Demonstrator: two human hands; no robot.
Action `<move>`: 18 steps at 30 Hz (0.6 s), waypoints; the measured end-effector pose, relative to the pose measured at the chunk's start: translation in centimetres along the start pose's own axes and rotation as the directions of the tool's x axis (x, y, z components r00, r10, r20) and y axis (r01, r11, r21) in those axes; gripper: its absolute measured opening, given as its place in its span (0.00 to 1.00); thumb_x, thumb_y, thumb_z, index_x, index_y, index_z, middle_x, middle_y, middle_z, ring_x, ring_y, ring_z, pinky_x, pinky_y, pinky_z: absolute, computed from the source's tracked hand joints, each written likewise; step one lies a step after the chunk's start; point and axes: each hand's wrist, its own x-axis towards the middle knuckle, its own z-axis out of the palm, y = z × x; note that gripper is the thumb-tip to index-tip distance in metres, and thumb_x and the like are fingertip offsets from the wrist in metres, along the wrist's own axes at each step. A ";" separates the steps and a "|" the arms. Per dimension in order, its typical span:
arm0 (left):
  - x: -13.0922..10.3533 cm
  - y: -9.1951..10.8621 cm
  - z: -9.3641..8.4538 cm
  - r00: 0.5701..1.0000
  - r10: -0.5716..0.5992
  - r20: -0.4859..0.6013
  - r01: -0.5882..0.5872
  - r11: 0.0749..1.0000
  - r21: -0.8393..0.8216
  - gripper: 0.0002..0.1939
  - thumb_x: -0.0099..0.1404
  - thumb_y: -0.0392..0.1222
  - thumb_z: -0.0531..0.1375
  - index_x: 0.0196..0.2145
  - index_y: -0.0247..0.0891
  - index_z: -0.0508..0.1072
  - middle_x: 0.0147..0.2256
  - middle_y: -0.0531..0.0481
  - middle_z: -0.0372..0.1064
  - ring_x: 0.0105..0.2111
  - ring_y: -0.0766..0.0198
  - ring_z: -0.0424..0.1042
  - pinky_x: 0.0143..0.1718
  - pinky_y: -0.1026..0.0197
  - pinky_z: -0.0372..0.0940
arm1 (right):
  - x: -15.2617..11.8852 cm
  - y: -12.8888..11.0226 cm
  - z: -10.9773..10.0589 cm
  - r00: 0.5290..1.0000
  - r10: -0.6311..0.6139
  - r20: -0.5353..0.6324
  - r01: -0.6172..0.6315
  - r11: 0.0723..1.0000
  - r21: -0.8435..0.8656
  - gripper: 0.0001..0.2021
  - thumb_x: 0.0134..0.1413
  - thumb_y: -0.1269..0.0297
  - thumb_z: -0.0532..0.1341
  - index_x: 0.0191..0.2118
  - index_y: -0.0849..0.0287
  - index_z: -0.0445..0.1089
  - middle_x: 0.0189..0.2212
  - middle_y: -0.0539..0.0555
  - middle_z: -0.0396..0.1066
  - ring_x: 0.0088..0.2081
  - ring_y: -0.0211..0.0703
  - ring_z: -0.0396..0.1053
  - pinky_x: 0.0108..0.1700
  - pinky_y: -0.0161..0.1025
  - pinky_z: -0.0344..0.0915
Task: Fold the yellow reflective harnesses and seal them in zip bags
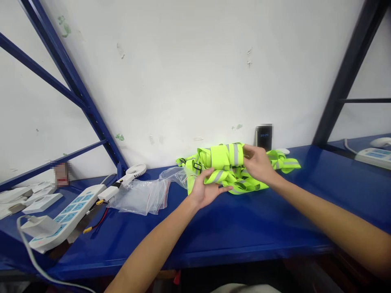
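A bundle of neon yellow straps with grey reflective stripes (220, 156) is held up just above the blue table (195, 232), its upper part folded or rolled. My left hand (206, 191) is under its lower left side, palm up, with fingers and thumb apart around a strap. At the right end of the roll, my right hand (258, 162) pinches the fabric between thumb and fingers. More loose straps lie behind and to the right, and a black buckle (197, 166) shows on the left.
Clear plastic bags (143, 197) lie left of the straps, beside a small white fan (136, 170). A white power strip (67, 215) with a plug and cable is further left. A black phone-like device (264, 137) leans upright against the wall.
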 end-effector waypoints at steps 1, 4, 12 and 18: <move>0.0 -0.1 -0.2 0.999 0.024 -0.043 -0.023 0.999 0.024 0.19 0.60 0.42 0.61 0.49 0.34 0.73 0.45 0.41 0.76 0.44 0.53 0.75 0.44 0.53 0.69 | 0.0 0.0 0.5 1.000 0.000 -0.014 0.000 1.000 0.003 0.10 0.46 0.68 0.65 0.21 0.58 0.65 0.20 0.48 0.66 0.27 0.40 0.65 0.28 0.37 0.63; 0.2 -0.6 -0.6 0.991 0.073 -0.115 -0.063 0.994 0.088 0.18 0.56 0.34 0.62 0.46 0.34 0.74 0.43 0.43 0.76 0.41 0.57 0.75 0.40 0.57 0.69 | 0.3 0.0 1.7 0.998 0.049 -0.030 -0.045 0.993 0.109 0.07 0.46 0.70 0.63 0.22 0.58 0.65 0.21 0.47 0.65 0.27 0.40 0.65 0.28 0.36 0.62; 1.1 -2.8 -0.7 0.977 0.166 -0.132 -0.127 0.956 0.266 0.11 0.53 0.35 0.61 0.36 0.32 0.72 0.30 0.48 0.74 0.25 0.64 0.73 0.36 0.56 0.67 | 1.7 1.1 3.0 0.981 -0.058 -0.183 0.073 0.994 0.078 0.06 0.49 0.70 0.61 0.25 0.57 0.64 0.24 0.48 0.65 0.29 0.40 0.64 0.30 0.36 0.60; 1.1 -4.3 -0.7 0.978 0.132 -0.162 -0.091 0.967 0.240 0.09 0.53 0.38 0.62 0.32 0.35 0.67 0.25 0.54 0.66 0.26 0.67 0.70 0.36 0.59 0.65 | 1.2 4.2 3.0 0.901 -0.416 -0.122 0.320 0.827 -0.462 0.06 0.54 0.73 0.55 0.28 0.56 0.61 0.27 0.51 0.64 0.30 0.44 0.64 0.32 0.40 0.60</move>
